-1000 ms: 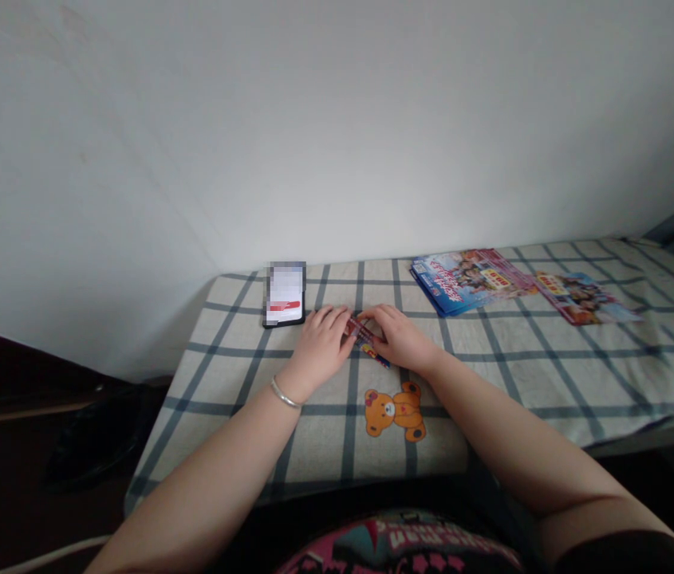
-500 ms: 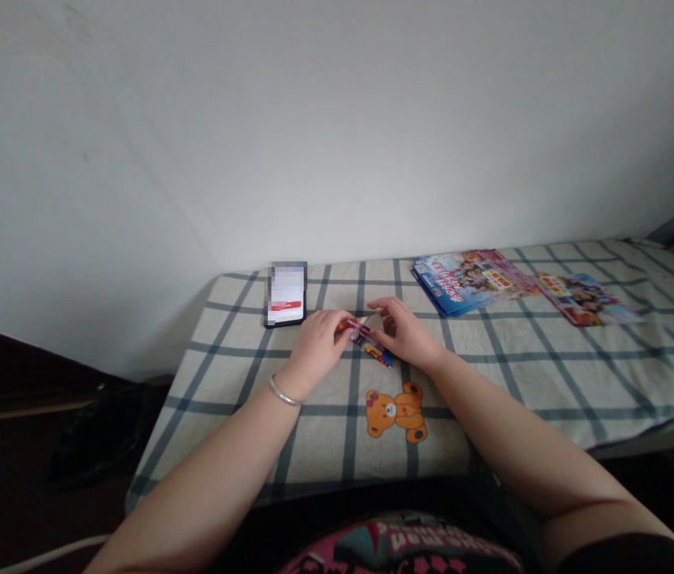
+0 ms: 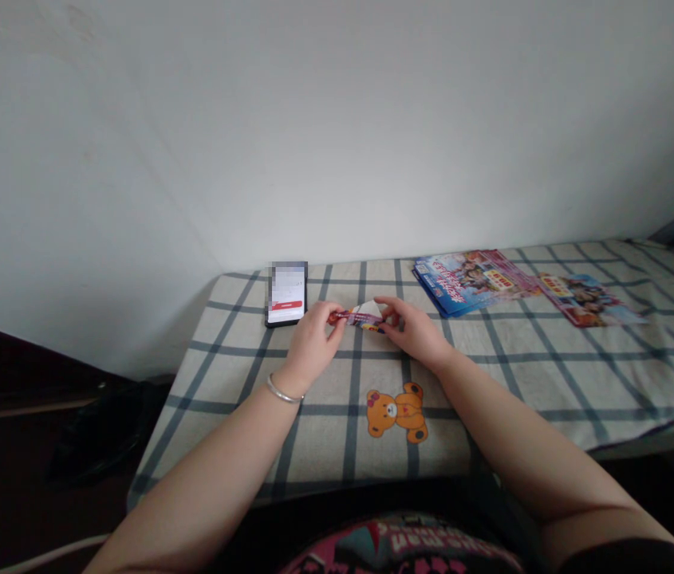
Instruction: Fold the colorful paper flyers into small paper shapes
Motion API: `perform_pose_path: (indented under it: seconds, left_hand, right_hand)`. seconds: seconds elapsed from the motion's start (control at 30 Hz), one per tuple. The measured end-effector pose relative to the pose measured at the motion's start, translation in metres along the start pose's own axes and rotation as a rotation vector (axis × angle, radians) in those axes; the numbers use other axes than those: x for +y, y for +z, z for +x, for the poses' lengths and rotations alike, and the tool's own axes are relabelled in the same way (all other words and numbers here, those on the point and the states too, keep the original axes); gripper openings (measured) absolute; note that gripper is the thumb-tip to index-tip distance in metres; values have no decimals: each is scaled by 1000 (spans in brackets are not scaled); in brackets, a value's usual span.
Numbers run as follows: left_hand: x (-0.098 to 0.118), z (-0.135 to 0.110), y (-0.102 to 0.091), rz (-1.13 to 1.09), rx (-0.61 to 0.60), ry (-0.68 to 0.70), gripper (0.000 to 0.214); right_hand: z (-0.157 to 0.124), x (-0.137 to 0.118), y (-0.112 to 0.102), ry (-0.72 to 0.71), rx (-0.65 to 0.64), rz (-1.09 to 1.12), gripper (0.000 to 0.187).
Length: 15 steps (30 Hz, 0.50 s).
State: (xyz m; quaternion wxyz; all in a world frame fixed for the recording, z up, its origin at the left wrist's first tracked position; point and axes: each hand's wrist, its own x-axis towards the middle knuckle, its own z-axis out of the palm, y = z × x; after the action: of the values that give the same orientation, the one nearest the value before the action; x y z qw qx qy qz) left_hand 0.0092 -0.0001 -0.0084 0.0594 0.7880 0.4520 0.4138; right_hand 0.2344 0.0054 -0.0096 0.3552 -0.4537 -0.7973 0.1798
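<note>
Between my two hands is a small folded piece of printed paper [image 3: 364, 318], red, purple and yellow with a white part along its far side. My left hand [image 3: 316, 339], with a silver bangle on the wrist, pinches the paper's left end between thumb and fingers. At the paper's right end, my right hand [image 3: 413, 331] closes its thumb and fingertips on the edge. The paper is just over the checked tablecloth [image 3: 325, 430]; whether it touches the cloth I cannot tell.
A phone [image 3: 287, 296] with a lit screen lies beyond my left hand, near the wall [image 3: 337, 135]. Printed leaflets [image 3: 474, 279] are stacked at the back right, with another leaflet [image 3: 591, 300] beside them. An orange bear picture [image 3: 396, 413] is nearer me.
The folded paper has turned from slanting towards me to lying more nearly level, showing more white. My left hand has shifted slightly left, and my right fingers have closed on its right end.
</note>
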Motion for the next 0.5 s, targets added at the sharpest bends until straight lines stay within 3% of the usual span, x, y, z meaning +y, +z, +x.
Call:
perform_pose_path:
  seconds: [0.1,0.3,0.5]
  left_hand:
    - [5,1,-3,-9,-43,98,11]
    - [13,1,-7,99,-219,316,12]
    - [15,0,-6,216,-343,445,14]
  right_hand:
    - [1,1,-3,-50,49,-69,20]
    - [1,5,-3,-30,167,-78,28]
    - [2,6,-4,-56,76,-187,29]
